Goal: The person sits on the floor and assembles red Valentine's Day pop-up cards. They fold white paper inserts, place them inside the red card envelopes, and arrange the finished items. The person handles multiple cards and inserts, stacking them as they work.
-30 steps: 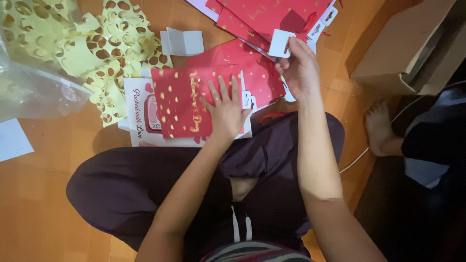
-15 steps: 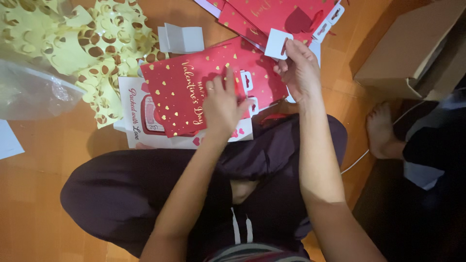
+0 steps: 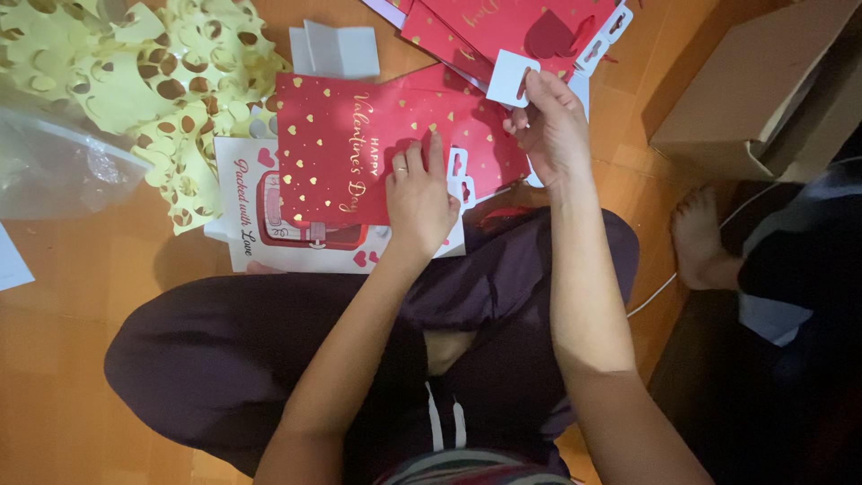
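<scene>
From the head view, yellow cut-outs [image 3: 153,85] and a cardboard box [image 3: 754,99] flanked the work. The left hand [image 3: 420,193] lay flat, fingers spread, on the red card [image 3: 359,148]; the right hand [image 3: 552,126] pinched a small white tag [image 3: 512,76].

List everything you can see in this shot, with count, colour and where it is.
red card: one, red with gold hearts, floor centre, under the left hand
white card: one, white with red print, beneath the red card
red card pile: several, red, top centre
white tab: one, white, in the right hand's fingers
yellow cut-outs: many, pale yellow, top left
plastic bag: one, clear, left
cardboard box: one, brown, top right
another person's foot: one, right
left hand: on the red card
right hand: holding the white tab
</scene>
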